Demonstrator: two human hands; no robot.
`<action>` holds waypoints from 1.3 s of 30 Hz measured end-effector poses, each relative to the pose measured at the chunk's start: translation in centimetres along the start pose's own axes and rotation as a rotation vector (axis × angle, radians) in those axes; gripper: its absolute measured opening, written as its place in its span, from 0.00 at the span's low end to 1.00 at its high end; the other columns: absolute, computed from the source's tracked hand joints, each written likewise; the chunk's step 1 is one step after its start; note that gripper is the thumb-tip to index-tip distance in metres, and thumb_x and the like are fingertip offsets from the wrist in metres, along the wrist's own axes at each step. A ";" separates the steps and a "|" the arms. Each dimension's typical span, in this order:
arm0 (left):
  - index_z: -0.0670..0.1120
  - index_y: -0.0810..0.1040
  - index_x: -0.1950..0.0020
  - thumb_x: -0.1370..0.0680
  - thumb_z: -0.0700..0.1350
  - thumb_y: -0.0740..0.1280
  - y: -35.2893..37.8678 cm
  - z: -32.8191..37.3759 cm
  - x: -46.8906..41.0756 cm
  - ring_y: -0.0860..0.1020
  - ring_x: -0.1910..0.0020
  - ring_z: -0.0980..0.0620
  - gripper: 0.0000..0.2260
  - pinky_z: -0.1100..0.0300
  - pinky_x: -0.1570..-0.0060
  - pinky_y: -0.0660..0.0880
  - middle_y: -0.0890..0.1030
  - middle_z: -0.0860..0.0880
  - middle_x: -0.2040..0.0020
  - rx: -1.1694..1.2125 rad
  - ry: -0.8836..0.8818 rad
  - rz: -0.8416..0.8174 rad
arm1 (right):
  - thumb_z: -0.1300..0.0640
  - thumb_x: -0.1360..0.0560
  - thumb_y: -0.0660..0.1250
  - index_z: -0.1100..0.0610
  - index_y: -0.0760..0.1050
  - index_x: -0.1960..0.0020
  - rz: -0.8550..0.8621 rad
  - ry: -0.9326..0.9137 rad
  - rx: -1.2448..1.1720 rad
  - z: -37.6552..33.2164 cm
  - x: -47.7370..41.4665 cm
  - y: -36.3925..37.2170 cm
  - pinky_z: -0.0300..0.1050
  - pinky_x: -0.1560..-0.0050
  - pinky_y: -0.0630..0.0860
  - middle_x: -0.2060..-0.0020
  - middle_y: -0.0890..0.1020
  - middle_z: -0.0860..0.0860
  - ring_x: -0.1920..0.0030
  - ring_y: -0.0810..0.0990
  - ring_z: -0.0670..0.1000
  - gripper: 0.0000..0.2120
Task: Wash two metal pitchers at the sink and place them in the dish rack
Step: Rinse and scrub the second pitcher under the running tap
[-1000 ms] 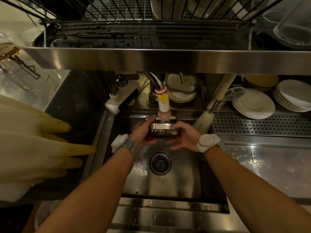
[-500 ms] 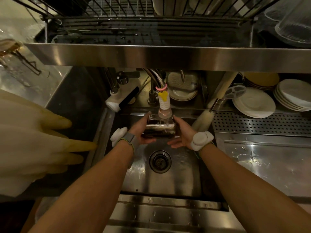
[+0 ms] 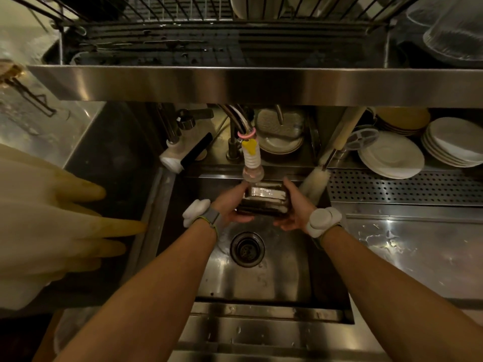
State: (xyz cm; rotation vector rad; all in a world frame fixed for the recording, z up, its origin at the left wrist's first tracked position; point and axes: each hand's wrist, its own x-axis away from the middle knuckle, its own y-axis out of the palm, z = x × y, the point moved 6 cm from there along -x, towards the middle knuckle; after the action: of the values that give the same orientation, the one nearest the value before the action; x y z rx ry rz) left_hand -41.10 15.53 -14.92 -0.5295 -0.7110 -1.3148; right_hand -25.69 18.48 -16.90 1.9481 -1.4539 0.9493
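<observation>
- Head view: the left hand (image 3: 228, 209) grips the left end of the metal pitcher (image 3: 264, 202), with its fingers (image 3: 239, 191) curled close round the wall.
- The right hand (image 3: 296, 209) clasps the opposite end, its palm against the metal and its lower fingers curling underneath.
- The metal pitcher lies on its side, held in the air between both hands over the sink (image 3: 274, 280). It sits directly under the faucet nozzle (image 3: 252, 169); whether the two touch cannot be told.
- The sink's back wall stands close behind the pitcher.
- A bottle brush (image 3: 312, 184) leans at the back right corner, just beside the right hand.
- The steel shelf edge (image 3: 261, 84) overhangs the hands, and the dish rack (image 3: 235, 35) sits on top of it.
- The basin floor round the drain (image 3: 247, 249) lies open below the pitcher, toward the person.
- To the right are a wet steel surface (image 3: 407, 252), a perforated drain board (image 3: 405, 189) and stacked plates (image 3: 390, 155) behind it.
- Rubber gloves (image 3: 52, 218) hang on the left, well apart from both hands.
</observation>
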 end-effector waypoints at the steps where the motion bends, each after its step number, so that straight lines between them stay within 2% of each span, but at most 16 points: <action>1: 0.46 0.76 0.40 0.25 0.59 0.65 -0.3 0.1 0.1 0.80 0.52 0.46 0.21 0.54 0.62 0.81 0.79 0.43 0.45 0.005 0.019 -0.012 | 0.29 0.27 0.52 0.49 0.75 0.50 -0.013 -0.005 -0.010 -0.2 0.0 0.2 0.45 0.58 0.73 0.56 0.81 0.55 0.57 0.79 0.57 0.26; 4: 0.50 0.76 0.44 0.25 0.56 0.64 -1.8 -0.3 0.3 0.77 0.47 0.43 0.15 0.48 0.54 0.78 0.78 0.43 0.44 0.024 0.017 -0.071 | 0.37 0.27 0.61 0.51 0.76 0.49 -0.074 -0.064 -0.021 -1.5 0.4 1.6 0.49 0.55 0.76 0.55 0.81 0.55 0.54 0.79 0.56 0.19; 6: 0.49 0.78 0.44 0.25 0.62 0.61 -2.5 -1.1 0.1 0.78 0.44 0.42 0.20 0.45 0.46 0.75 0.81 0.42 0.44 0.085 -0.056 -0.118 | 0.49 0.27 0.67 0.51 0.74 0.48 -0.100 -0.165 -0.002 -2.5 0.7 2.6 0.51 0.57 0.77 0.53 0.80 0.55 0.53 0.79 0.56 0.10; 8: 0.47 0.81 0.48 0.25 0.66 0.59 -3.1 -1.7 0.2 0.80 0.48 0.43 0.25 0.49 0.46 0.76 0.84 0.42 0.52 0.146 -0.098 -0.118 | 0.61 0.29 0.70 0.52 0.70 0.40 -0.118 -0.269 -0.012 -3.2 0.9 3.3 0.50 0.60 0.79 0.46 0.78 0.55 0.51 0.79 0.56 0.20; 10: 0.47 0.81 0.48 0.27 0.66 0.62 -3.8 -1.9 -0.3 0.80 0.51 0.44 0.24 0.50 0.49 0.76 0.84 0.43 0.54 0.131 -0.063 -0.053 | 0.66 0.31 0.71 0.52 0.67 0.34 -0.150 -0.321 -0.034 -3.2 0.7 3.6 0.53 0.54 0.80 0.40 0.76 0.56 0.47 0.79 0.57 0.29; 13: 0.49 0.77 0.44 0.26 0.58 0.67 -3.8 -1.8 -0.9 0.78 0.53 0.47 0.17 0.51 0.55 0.75 0.79 0.43 0.49 0.183 0.052 -0.029 | 0.60 0.31 0.73 0.47 0.59 0.27 -0.183 -0.263 -0.017 -2.2 0.2 3.1 0.59 0.43 0.76 0.37 0.74 0.53 0.41 0.76 0.58 0.38; 17: 0.48 0.75 0.43 0.24 0.49 0.64 -3.2 -1.7 -0.4 0.77 0.57 0.49 0.11 0.56 0.59 0.72 0.78 0.44 0.52 0.338 0.085 -0.073 | 0.53 0.31 0.74 0.48 0.59 0.27 -0.170 -0.239 0.167 -2.0 0.8 2.9 0.57 0.45 0.77 0.36 0.74 0.51 0.42 0.77 0.56 0.38; 19: 0.48 0.76 0.51 0.24 0.49 0.63 -3.2 -1.9 -0.2 0.76 0.60 0.49 0.07 0.60 0.63 0.71 0.78 0.46 0.57 0.273 0.035 -0.021 | 0.55 0.34 0.77 0.51 0.60 0.27 -0.094 -0.296 0.214 -2.5 0.7 2.9 0.55 0.41 0.77 0.36 0.74 0.50 0.42 0.77 0.54 0.41; 21: 0.50 0.74 0.52 0.23 0.47 0.62 -4.0 -1.4 -0.2 0.76 0.56 0.48 0.03 0.61 0.61 0.73 0.78 0.46 0.53 0.051 0.081 0.104 | 0.56 0.39 0.81 0.55 0.59 0.27 0.010 -0.361 0.326 -2.9 0.4 2.9 0.50 0.35 0.72 0.34 0.72 0.51 0.37 0.74 0.54 0.47; 24: 0.52 0.75 0.43 0.20 0.51 0.60 -4.4 -0.2 0.3 0.74 0.46 0.50 0.09 0.56 0.47 0.69 0.77 0.47 0.42 -0.137 0.193 0.156 | 0.50 0.51 0.82 0.55 0.62 0.29 0.121 -0.471 0.504 -3.4 0.6 3.7 0.52 0.35 0.72 0.36 0.74 0.52 0.37 0.74 0.54 0.54; 26: 0.51 0.76 0.39 0.23 0.60 0.61 -4.0 -0.7 0.7 0.75 0.45 0.49 0.18 0.56 0.46 0.72 0.78 0.49 0.44 -0.094 0.115 0.088 | 0.42 0.57 0.77 0.52 0.66 0.33 0.148 -0.564 0.594 -3.6 0.9 4.7 0.54 0.38 0.74 0.40 0.77 0.51 0.40 0.77 0.53 0.53; 29: 0.50 0.79 0.39 0.33 0.69 0.67 -3.5 -2.0 0.5 0.79 0.43 0.44 0.30 0.45 0.41 0.75 0.81 0.46 0.43 -0.083 0.001 0.008 | 0.36 0.58 0.74 0.48 0.71 0.39 0.165 -0.618 0.701 -3.6 1.1 5.5 0.54 0.41 0.76 0.44 0.79 0.48 0.43 0.79 0.52 0.48; 31: 0.52 0.80 0.41 0.37 0.68 0.70 -3.3 -2.5 0.2 0.80 0.47 0.45 0.31 0.47 0.46 0.78 0.82 0.46 0.44 -0.042 -0.016 0.027 | 0.36 0.58 0.76 0.46 0.69 0.37 0.136 -0.628 0.697 -3.6 1.4 5.4 0.55 0.39 0.75 0.43 0.79 0.47 0.41 0.78 0.51 0.50; 34: 0.50 0.79 0.44 0.31 0.61 0.68 -3.6 -2.5 -0.1 0.79 0.51 0.48 0.22 0.56 0.58 0.78 0.80 0.46 0.46 0.014 0.033 0.069 | 0.40 0.55 0.80 0.47 0.61 0.29 0.044 -0.597 0.569 -3.3 1.7 4.7 0.51 0.34 0.70 0.37 0.76 0.46 0.36 0.74 0.48 0.58; 36: 0.49 0.78 0.45 0.29 0.58 0.68 -3.7 -2.5 0.1 0.78 0.51 0.47 0.17 0.56 0.60 0.77 0.79 0.46 0.48 0.076 0.050 0.045 | 0.41 0.47 0.80 0.52 0.63 0.29 -0.003 -0.482 0.510 -2.7 1.9 3.9 0.44 0.40 0.73 0.38 0.77 0.49 0.40 0.76 0.48 0.51; 39: 0.49 0.77 0.45 0.26 0.55 0.65 -3.5 -2.8 0.1 0.76 0.49 0.47 0.14 0.57 0.61 0.76 0.77 0.45 0.47 0.122 0.060 -0.012 | 0.42 0.30 0.71 0.58 0.71 0.36 0.013 -0.331 0.529 -1.9 2.1 2.4 0.36 0.58 0.71 0.44 0.78 0.53 0.50 0.76 0.48 0.29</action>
State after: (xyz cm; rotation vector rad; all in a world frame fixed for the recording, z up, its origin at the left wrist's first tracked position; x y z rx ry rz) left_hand -44.04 12.82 -16.89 -0.3869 -0.7402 -1.2841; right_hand -28.07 17.96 -14.10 2.5809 -1.4953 1.1456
